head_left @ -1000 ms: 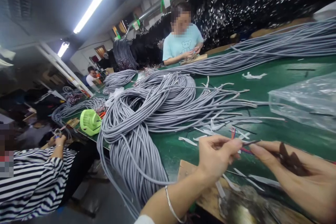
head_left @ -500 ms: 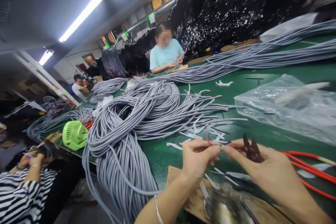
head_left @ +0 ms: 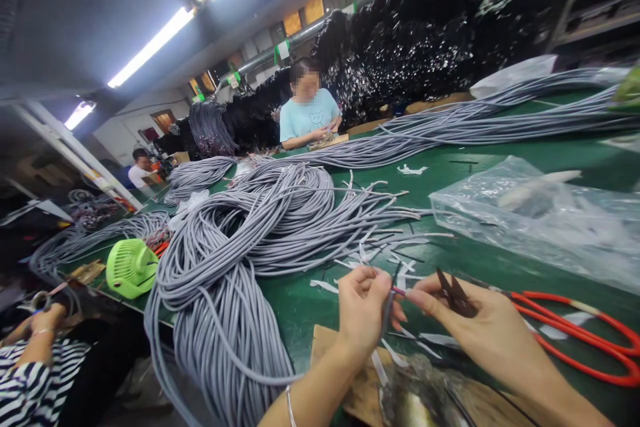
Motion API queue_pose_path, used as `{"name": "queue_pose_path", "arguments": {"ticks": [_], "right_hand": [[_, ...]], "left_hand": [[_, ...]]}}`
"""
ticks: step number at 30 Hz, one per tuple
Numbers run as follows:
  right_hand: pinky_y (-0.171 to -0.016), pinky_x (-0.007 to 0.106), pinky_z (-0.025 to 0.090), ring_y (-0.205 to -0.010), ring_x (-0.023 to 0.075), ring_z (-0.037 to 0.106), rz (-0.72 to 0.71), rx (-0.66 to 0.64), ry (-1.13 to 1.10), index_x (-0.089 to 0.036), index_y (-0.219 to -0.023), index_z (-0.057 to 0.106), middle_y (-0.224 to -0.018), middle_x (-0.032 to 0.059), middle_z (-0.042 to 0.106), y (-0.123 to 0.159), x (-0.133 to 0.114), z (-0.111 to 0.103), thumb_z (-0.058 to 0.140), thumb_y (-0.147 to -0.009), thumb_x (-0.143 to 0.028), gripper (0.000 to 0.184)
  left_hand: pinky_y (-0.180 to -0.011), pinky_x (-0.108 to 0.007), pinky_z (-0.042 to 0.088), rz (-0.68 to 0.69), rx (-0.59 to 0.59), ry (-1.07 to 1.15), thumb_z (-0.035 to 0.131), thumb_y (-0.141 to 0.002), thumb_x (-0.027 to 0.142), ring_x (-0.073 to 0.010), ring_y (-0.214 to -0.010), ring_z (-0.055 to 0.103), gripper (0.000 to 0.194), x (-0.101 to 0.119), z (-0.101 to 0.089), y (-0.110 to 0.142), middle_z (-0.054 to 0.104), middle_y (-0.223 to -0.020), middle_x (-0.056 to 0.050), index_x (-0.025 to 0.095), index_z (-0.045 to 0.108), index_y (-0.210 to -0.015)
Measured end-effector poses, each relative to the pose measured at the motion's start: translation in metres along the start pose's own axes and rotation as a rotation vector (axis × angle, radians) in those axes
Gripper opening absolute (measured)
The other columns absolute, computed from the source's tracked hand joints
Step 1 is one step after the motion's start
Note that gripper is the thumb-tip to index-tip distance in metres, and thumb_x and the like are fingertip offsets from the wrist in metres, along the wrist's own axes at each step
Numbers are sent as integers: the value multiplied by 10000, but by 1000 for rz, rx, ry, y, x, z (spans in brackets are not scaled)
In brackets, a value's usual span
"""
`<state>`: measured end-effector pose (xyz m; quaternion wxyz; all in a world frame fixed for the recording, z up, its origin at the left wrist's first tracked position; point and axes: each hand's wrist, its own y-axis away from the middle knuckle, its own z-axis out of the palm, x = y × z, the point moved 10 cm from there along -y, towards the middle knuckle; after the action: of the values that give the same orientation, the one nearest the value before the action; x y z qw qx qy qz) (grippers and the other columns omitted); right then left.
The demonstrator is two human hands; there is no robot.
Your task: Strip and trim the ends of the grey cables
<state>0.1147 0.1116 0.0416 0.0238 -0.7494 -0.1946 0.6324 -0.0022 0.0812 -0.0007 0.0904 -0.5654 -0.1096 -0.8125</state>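
Pinched between thumb and fingers of my left hand (head_left: 361,310) is the end of a grey cable (head_left: 387,315), with a dark strand sticking up from it. A short reddish-purple wire (head_left: 399,291) spans the gap to the fingertips of my right hand (head_left: 480,320), which pinch its other end. Tucked in the right palm are dark snips (head_left: 456,295), blades apart and pointing up. Both hands are over a wooden board (head_left: 325,341) at the table's near edge.
Coiled grey cables (head_left: 235,233) fill the table's left. White scraps (head_left: 325,285) lie beyond my hands. To the right are red-orange loops (head_left: 575,340) like scissor handles and a clear plastic bag (head_left: 525,213). A green fan (head_left: 131,268) stands left; co-workers (head_left: 310,113) sit around the table.
My hands have drawn slightly apart, and the reddish wire now stretches between them. The grey cable end shows below my left fingers. The view has shifted, showing more of the red-orange loops.
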Motion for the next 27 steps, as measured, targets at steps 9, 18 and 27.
{"name": "queue_pose_path", "arguments": {"ticks": [9,18,27], "right_hand": [[-422,227,412,-423,119,483,14,-22,-41,-177,-582,577,-471,-8,542,-4,6,-1,579,-670,-504,338],[-389,220,309,-400,85,376,101,1,-108,-179,-535,507,-440,-37,452,-6,11,-7,620,-590,-580,420],[-424,216,335,-439,92,413,90,-88,-131,-169,-575,543,-459,-34,466,-5,11,1,612,-629,-546,387]], "left_hand": [[-395,-152,244,24,-155,-80,689,-571,552,-20,-408,326,473,5,17,6,417,-484,73,149,456,-657],[-362,-140,143,-39,-203,-15,729,-567,487,8,-357,194,476,-3,21,5,299,-468,123,182,381,-676],[-332,-128,172,14,-72,-12,689,-594,549,1,-301,264,471,0,7,-1,416,-422,102,178,421,-706]]}}
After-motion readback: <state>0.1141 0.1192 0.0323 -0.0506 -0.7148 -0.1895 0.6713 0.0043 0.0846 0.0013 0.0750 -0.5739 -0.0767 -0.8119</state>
